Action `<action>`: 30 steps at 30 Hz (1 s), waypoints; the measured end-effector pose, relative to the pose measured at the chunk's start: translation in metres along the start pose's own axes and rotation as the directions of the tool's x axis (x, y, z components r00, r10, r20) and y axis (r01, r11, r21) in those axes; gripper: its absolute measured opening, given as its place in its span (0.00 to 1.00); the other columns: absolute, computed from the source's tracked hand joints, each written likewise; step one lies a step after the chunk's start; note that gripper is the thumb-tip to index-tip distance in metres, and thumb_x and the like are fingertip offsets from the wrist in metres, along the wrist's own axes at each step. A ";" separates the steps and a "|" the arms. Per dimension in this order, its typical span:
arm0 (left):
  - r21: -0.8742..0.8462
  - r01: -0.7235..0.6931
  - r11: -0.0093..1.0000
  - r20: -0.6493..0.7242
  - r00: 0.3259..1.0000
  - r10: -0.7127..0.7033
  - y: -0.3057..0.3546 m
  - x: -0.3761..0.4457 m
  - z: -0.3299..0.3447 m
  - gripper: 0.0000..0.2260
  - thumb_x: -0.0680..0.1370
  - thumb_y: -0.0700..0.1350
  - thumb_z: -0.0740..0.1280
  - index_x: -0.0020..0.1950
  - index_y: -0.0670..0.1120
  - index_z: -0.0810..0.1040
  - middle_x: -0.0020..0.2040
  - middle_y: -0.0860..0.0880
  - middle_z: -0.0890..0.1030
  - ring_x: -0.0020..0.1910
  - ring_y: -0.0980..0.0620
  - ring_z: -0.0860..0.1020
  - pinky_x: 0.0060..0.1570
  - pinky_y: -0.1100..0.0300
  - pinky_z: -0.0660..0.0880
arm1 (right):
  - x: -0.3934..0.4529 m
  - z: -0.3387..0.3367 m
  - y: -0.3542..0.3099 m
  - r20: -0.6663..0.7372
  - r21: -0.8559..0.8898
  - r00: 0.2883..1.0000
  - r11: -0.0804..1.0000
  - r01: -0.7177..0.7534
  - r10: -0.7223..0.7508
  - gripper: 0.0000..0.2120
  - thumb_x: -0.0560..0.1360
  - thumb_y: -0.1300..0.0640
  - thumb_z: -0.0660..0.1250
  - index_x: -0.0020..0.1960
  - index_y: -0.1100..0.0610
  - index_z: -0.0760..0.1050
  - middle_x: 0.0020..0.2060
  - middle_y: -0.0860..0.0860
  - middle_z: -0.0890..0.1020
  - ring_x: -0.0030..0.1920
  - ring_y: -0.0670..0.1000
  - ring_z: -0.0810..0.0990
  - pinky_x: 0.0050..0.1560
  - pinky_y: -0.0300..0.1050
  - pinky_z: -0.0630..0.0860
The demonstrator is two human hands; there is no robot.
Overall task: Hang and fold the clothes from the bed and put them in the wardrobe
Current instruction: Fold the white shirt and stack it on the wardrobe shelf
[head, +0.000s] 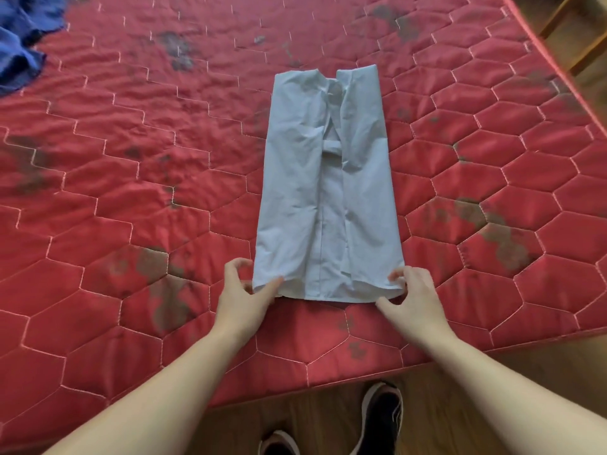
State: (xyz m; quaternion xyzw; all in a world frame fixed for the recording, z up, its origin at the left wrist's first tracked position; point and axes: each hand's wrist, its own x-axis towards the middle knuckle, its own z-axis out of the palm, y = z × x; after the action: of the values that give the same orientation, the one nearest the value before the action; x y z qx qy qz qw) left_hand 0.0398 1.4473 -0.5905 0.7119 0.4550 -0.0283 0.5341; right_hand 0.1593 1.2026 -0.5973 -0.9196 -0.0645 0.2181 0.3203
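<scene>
A pale blue shirt [295, 192] lies flat on the red quilted mattress [131, 159], both sides folded inward into a long narrow strip that runs away from me. My left hand [243, 293] pinches the near left corner of its hem between thumb and fingers. At the near right corner my right hand [410, 297] pinches the hem the same way. A crumpled dark blue garment [19, 37] lies at the far left corner of the mattress.
The mattress edge runs just in front of me, with wooden floor [443, 405] and my two dark shoes [381, 415] below it. Wooden furniture legs [571, 31] stand at the far right beyond the mattress.
</scene>
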 end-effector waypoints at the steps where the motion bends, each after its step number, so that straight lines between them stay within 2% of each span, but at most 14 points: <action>1: 0.054 -0.049 0.997 0.059 0.997 0.046 -0.001 0.000 -0.002 0.27 0.68 0.53 0.75 0.61 0.63 0.65 0.44 0.53 0.82 0.41 0.55 0.82 0.44 0.55 0.77 | 0.000 -0.001 0.000 0.043 -0.037 0.999 0.999 0.029 -0.027 0.21 0.67 0.60 0.70 0.58 0.49 0.71 0.55 0.46 0.70 0.53 0.46 0.73 0.50 0.43 0.70; 3: 0.245 -0.222 0.944 0.213 0.962 0.171 -0.004 0.000 -0.006 0.30 0.67 0.42 0.71 0.62 0.66 0.67 0.46 0.55 0.81 0.40 0.63 0.79 0.41 0.64 0.74 | 0.000 -0.002 0.001 0.127 -0.191 0.989 0.976 0.102 -0.079 0.30 0.67 0.65 0.66 0.67 0.48 0.67 0.59 0.46 0.70 0.57 0.50 0.73 0.55 0.48 0.73; 4: 0.320 -0.312 0.895 0.278 0.934 0.226 -0.005 0.001 -0.008 0.30 0.66 0.37 0.68 0.62 0.64 0.69 0.48 0.54 0.81 0.41 0.65 0.77 0.44 0.65 0.75 | 0.001 -0.003 0.002 0.133 -0.277 0.985 0.951 0.139 -0.106 0.32 0.67 0.66 0.64 0.69 0.48 0.67 0.61 0.46 0.71 0.59 0.52 0.73 0.55 0.50 0.74; 6: 0.396 -0.448 0.801 0.328 0.884 0.332 -0.005 0.005 -0.011 0.31 0.66 0.30 0.63 0.63 0.55 0.74 0.50 0.53 0.79 0.44 0.66 0.77 0.53 0.60 0.75 | 0.002 -0.003 0.002 0.062 -0.380 0.980 0.904 0.196 -0.187 0.28 0.69 0.68 0.62 0.66 0.50 0.71 0.59 0.47 0.74 0.58 0.54 0.74 0.51 0.52 0.75; 9: 0.438 -0.574 0.692 0.259 0.818 0.514 -0.003 0.013 -0.011 0.28 0.67 0.28 0.62 0.63 0.49 0.76 0.50 0.50 0.79 0.48 0.52 0.80 0.52 0.52 0.76 | 0.005 0.001 0.000 0.004 -0.410 0.956 0.871 0.269 -0.294 0.20 0.72 0.68 0.63 0.61 0.52 0.76 0.54 0.48 0.78 0.53 0.55 0.76 0.43 0.53 0.76; 12: 0.441 -0.633 0.636 0.178 0.756 0.629 0.004 0.015 -0.008 0.21 0.69 0.29 0.67 0.58 0.46 0.80 0.47 0.48 0.81 0.46 0.44 0.81 0.47 0.48 0.77 | 0.009 -0.001 -0.007 -0.045 -0.367 0.950 0.889 0.273 -0.310 0.14 0.73 0.65 0.65 0.56 0.53 0.79 0.49 0.48 0.79 0.50 0.56 0.78 0.41 0.52 0.76; 16: 0.451 -0.643 0.618 0.170 0.742 0.648 0.006 0.009 -0.014 0.09 0.70 0.32 0.72 0.48 0.43 0.84 0.41 0.45 0.82 0.41 0.41 0.81 0.42 0.47 0.77 | 0.000 -0.008 -0.007 -0.099 -0.287 0.952 0.924 0.253 -0.291 0.07 0.72 0.60 0.68 0.47 0.51 0.81 0.42 0.45 0.79 0.45 0.53 0.79 0.41 0.50 0.75; 19: 0.461 -0.635 0.620 0.329 0.771 0.545 -0.001 -0.006 -0.022 0.07 0.71 0.36 0.72 0.45 0.46 0.85 0.40 0.47 0.84 0.41 0.44 0.82 0.42 0.50 0.76 | -0.022 -0.009 0.002 -0.030 -0.244 0.976 0.949 0.201 -0.215 0.06 0.72 0.59 0.69 0.44 0.48 0.80 0.41 0.41 0.75 0.45 0.50 0.78 0.42 0.48 0.74; 21: 0.480 -0.638 0.603 0.464 0.767 0.443 -0.003 -0.016 -0.029 0.07 0.72 0.40 0.71 0.45 0.51 0.86 0.40 0.52 0.83 0.42 0.50 0.81 0.42 0.54 0.75 | -0.040 -0.012 0.010 -0.039 -0.277 0.971 0.936 0.215 -0.234 0.06 0.68 0.60 0.72 0.42 0.49 0.81 0.44 0.41 0.74 0.48 0.50 0.76 0.42 0.49 0.75; 22: 0.478 -0.662 0.578 0.498 0.746 0.442 -0.002 -0.020 -0.034 0.07 0.72 0.41 0.71 0.44 0.53 0.86 0.40 0.54 0.81 0.41 0.51 0.79 0.41 0.55 0.74 | -0.047 -0.014 0.013 -0.055 -0.308 0.960 0.920 0.244 -0.273 0.07 0.66 0.61 0.74 0.40 0.51 0.81 0.48 0.44 0.75 0.51 0.51 0.75 0.44 0.51 0.76; 25: 0.481 -0.739 0.473 0.450 0.670 0.590 0.012 -0.021 -0.045 0.04 0.70 0.46 0.76 0.41 0.54 0.85 0.43 0.55 0.75 0.44 0.51 0.73 0.44 0.53 0.72 | -0.055 -0.029 0.005 -0.075 -0.305 0.906 0.874 0.377 -0.417 0.07 0.63 0.63 0.72 0.39 0.53 0.80 0.59 0.51 0.79 0.61 0.55 0.75 0.56 0.55 0.72; 27: 0.429 -0.721 0.545 0.405 0.692 0.597 0.030 -0.021 -0.050 0.03 0.71 0.45 0.76 0.41 0.53 0.84 0.52 0.54 0.78 0.52 0.52 0.74 0.53 0.54 0.71 | -0.050 -0.041 -0.013 -0.102 -0.249 0.861 0.851 0.463 -0.498 0.07 0.63 0.63 0.69 0.41 0.57 0.81 0.54 0.52 0.83 0.59 0.56 0.80 0.56 0.58 0.75; 29: 0.301 -0.657 0.691 0.400 0.745 0.535 0.051 -0.020 -0.053 0.05 0.73 0.43 0.73 0.41 0.54 0.82 0.47 0.58 0.82 0.48 0.60 0.77 0.51 0.61 0.71 | -0.041 -0.052 -0.033 -0.190 -0.167 0.840 0.860 0.483 -0.508 0.08 0.65 0.67 0.70 0.42 0.60 0.82 0.46 0.52 0.85 0.52 0.54 0.83 0.54 0.55 0.77; 30: 0.276 -0.625 0.730 0.388 0.767 0.511 0.063 -0.019 -0.054 0.07 0.74 0.44 0.72 0.40 0.56 0.80 0.42 0.59 0.82 0.43 0.62 0.78 0.46 0.64 0.71 | -0.035 -0.057 -0.044 -0.240 -0.123 0.843 0.877 0.465 -0.481 0.08 0.65 0.69 0.72 0.42 0.59 0.82 0.43 0.51 0.86 0.48 0.51 0.83 0.53 0.47 0.76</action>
State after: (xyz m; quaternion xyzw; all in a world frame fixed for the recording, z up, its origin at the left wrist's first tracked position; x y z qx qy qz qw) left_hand 0.0472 1.4766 -0.5114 0.8969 0.1153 -0.0542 0.4234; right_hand 0.1539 1.1957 -0.5177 -0.9052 -0.2524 0.0064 0.3419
